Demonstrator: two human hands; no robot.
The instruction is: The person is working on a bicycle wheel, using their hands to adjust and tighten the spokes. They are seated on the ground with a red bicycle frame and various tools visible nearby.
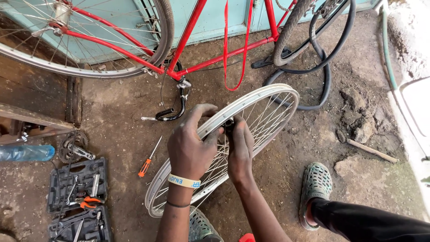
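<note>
Partly behind both hands, a small dark part at the wheel rim.

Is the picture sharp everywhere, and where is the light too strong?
Head view: the left hand, right hand and bare wheel rim are sharp in soft, even daylight with weak shadows; the upper right corner beside the green hose is blown out to white; the frame edges bend slightly, as with a wide lens; the blue bottle at the left looks a little soft.
</note>
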